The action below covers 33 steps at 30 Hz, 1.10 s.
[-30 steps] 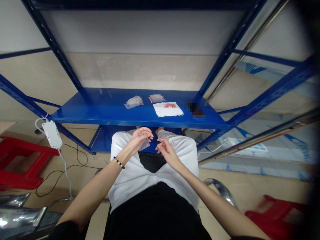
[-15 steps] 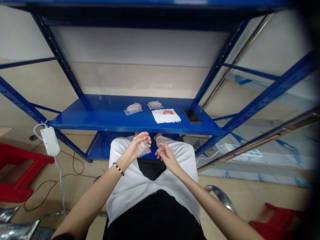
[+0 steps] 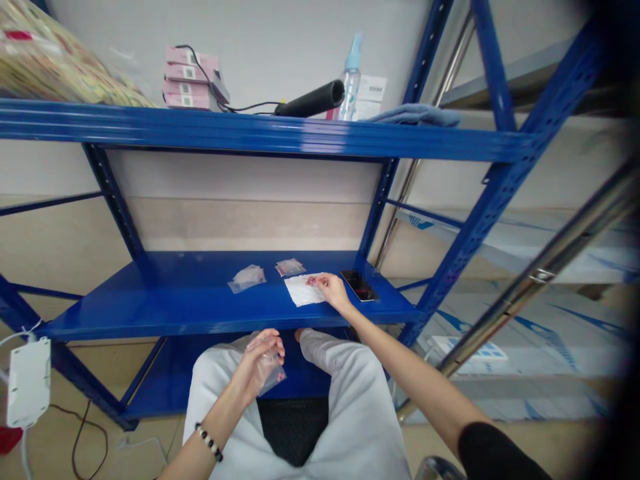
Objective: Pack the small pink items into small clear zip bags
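Note:
My left hand (image 3: 263, 353), a beaded bracelet on its wrist, is closed around a small clear plastic bag (image 3: 273, 381) above my lap. Something small and pink shows near the bag's lower corner. My right hand (image 3: 331, 288) reaches over the blue shelf, fingertips pinched together at a little heap of small pink and red pieces (image 3: 312, 281). That heap lies on a white cloth or pouch (image 3: 302, 295). Whether a piece is between my fingers cannot be made out. Behind the cloth is a stack of small bags with pinkish contents (image 3: 290, 267); to the left lie clear bags (image 3: 248, 277).
A phone (image 3: 359, 285) lies right of the cloth on the blue shelf (image 3: 165, 300). The upper shelf edge (image 3: 280, 137) crosses above, carrying pink boxes (image 3: 190, 79), a spray bottle (image 3: 351, 80), a black tube (image 3: 313, 100) and a blue cloth (image 3: 417, 115). A white power strip (image 3: 29, 381) hangs at left.
My right hand has moved from above my lap, forward to the pink pieces on the white cloth. My left hand still holds the bag. The view has tilted up, revealing the upper shelf.

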Each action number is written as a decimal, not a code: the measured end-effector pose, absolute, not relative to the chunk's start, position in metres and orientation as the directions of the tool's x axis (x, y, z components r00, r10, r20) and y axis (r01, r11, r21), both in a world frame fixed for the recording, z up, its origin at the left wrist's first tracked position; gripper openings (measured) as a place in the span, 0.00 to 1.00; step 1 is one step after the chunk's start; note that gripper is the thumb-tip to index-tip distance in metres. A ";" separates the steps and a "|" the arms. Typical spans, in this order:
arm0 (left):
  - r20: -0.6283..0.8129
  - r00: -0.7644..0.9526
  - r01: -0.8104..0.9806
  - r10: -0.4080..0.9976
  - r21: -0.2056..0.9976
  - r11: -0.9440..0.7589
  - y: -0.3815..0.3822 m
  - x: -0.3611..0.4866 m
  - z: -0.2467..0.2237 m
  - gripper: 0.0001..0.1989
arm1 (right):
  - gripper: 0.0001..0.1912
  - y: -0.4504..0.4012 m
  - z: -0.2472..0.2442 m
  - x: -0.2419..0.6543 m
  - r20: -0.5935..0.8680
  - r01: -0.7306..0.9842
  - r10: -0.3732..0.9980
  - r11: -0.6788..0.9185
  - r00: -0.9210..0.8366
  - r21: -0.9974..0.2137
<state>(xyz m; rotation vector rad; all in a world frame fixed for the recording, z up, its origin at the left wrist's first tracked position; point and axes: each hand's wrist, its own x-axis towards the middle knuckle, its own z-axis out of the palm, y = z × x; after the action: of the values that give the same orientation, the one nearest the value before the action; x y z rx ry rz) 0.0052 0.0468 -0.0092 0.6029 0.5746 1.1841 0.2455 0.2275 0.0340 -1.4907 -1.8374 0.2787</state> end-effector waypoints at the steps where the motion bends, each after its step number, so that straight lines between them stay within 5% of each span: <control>1: -0.091 0.270 -0.668 0.959 0.700 0.254 0.046 0.004 -0.008 0.12 | 0.07 0.235 0.034 0.244 0.377 0.774 0.925 0.274 -0.049 -0.570; 13: -0.074 0.247 -0.684 0.966 0.693 0.228 0.051 -0.007 0.001 0.13 | 0.09 0.259 0.016 0.230 0.263 0.885 0.965 0.110 0.014 -0.452; 18: -0.048 0.245 -0.675 0.968 0.709 0.205 0.048 -0.008 -0.003 0.14 | 0.09 0.247 0.026 0.231 0.337 0.831 0.941 0.164 0.029 -0.531; 22: -0.033 0.262 -0.646 0.964 0.736 0.201 0.041 -0.006 -0.005 0.14 | 0.08 0.201 0.030 0.228 0.438 0.666 0.898 0.308 0.033 -0.680; 25: -0.029 0.297 -0.598 0.955 0.773 0.209 0.038 -0.003 -0.009 0.14 | 0.09 0.137 0.015 0.219 0.404 0.388 0.915 0.367 0.014 -0.845; 28: -0.034 0.346 -0.526 0.938 0.820 0.224 0.037 0.002 -0.014 0.14 | 0.14 0.070 -0.010 0.209 0.209 0.083 0.974 0.217 -0.090 -0.973; 33: -0.055 0.436 -0.432 0.898 0.863 0.262 0.039 0.008 -0.019 0.15 | 0.20 0.024 -0.026 0.205 0.029 -0.028 0.992 0.026 -0.122 -0.999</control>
<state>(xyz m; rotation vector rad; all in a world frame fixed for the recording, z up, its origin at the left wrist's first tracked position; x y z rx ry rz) 0.0076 0.0390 -0.0193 0.8982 0.6238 0.9829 0.2048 0.0236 -0.0259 -1.1089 -1.2916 1.2899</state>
